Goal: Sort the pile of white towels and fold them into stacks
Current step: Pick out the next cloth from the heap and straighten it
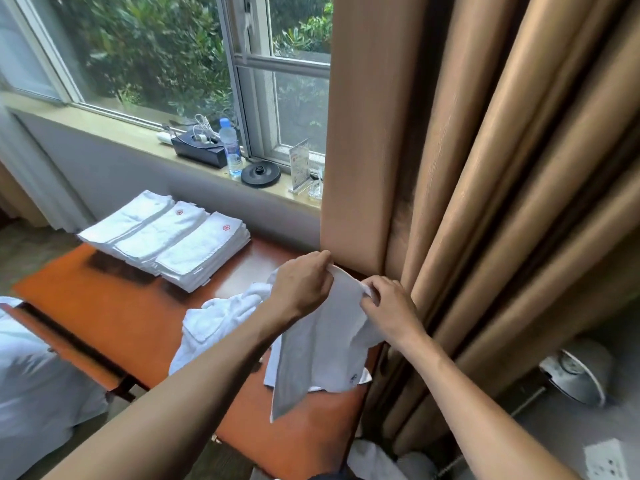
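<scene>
A white towel (323,351) hangs in the air over the right end of the orange table (114,317). My left hand (303,285) grips its top edge at the left, and my right hand (389,306) pinches the same edge a little to the right. Beneath and to the left of it lies a crumpled pile of white towels (214,323) on the table. At the table's far left stand three stacks of folded white towels (169,237) side by side, two with a red mark on top.
A thick tan curtain (485,168) hangs right next to my right hand. The window sill (131,133) behind holds a black box, a water bottle (231,147), a black round base and a card stand. A bed edge (31,368) lies at the left.
</scene>
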A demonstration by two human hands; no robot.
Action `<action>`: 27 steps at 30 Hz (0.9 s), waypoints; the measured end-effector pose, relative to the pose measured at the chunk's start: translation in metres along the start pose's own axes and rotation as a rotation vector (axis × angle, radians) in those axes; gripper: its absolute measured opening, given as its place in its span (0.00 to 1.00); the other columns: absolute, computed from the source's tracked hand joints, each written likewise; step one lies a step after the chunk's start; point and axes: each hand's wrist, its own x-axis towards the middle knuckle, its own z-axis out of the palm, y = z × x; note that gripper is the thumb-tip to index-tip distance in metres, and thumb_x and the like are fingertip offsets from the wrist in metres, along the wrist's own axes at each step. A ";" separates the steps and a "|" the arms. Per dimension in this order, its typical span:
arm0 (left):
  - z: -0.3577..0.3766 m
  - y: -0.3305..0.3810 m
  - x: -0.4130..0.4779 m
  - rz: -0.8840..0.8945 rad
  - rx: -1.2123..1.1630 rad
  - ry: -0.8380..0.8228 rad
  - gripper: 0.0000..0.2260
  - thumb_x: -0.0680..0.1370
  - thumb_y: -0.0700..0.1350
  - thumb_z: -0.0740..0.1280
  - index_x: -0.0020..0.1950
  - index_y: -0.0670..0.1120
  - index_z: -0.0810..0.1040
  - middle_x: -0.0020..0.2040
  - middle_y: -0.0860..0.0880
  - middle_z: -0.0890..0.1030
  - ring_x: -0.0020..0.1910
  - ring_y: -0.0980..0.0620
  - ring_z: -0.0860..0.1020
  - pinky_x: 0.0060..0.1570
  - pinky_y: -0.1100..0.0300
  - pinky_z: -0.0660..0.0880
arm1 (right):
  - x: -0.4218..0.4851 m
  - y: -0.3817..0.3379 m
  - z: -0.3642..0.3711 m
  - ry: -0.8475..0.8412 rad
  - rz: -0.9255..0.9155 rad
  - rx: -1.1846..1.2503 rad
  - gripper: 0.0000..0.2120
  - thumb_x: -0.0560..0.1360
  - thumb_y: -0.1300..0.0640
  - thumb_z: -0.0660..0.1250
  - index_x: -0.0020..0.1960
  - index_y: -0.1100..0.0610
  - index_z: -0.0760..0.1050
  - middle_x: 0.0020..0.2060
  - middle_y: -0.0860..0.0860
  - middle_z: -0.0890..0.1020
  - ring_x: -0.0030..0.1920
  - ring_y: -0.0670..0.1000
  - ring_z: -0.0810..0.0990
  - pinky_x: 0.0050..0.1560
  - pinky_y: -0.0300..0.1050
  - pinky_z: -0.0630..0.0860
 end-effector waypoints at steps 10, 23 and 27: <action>0.006 -0.009 -0.007 -0.132 0.010 0.126 0.10 0.82 0.54 0.64 0.50 0.48 0.74 0.45 0.47 0.82 0.46 0.40 0.79 0.40 0.53 0.66 | -0.017 0.026 -0.016 0.018 0.103 -0.287 0.14 0.83 0.55 0.56 0.63 0.48 0.77 0.56 0.50 0.84 0.59 0.58 0.80 0.50 0.51 0.72; 0.039 0.014 -0.015 -0.326 -0.617 -0.103 0.03 0.79 0.43 0.70 0.48 0.46 0.77 0.42 0.53 0.79 0.42 0.53 0.76 0.43 0.58 0.72 | -0.016 -0.002 -0.007 -0.075 0.117 0.428 0.20 0.76 0.52 0.62 0.67 0.41 0.71 0.46 0.45 0.85 0.45 0.48 0.83 0.50 0.49 0.79; 0.040 0.023 -0.023 -0.289 -0.827 -0.183 0.13 0.76 0.36 0.67 0.59 0.46 0.78 0.53 0.48 0.82 0.41 0.63 0.78 0.41 0.68 0.75 | -0.016 0.001 -0.005 -0.112 0.138 0.560 0.36 0.72 0.56 0.59 0.76 0.29 0.61 0.38 0.54 0.78 0.35 0.52 0.76 0.35 0.45 0.77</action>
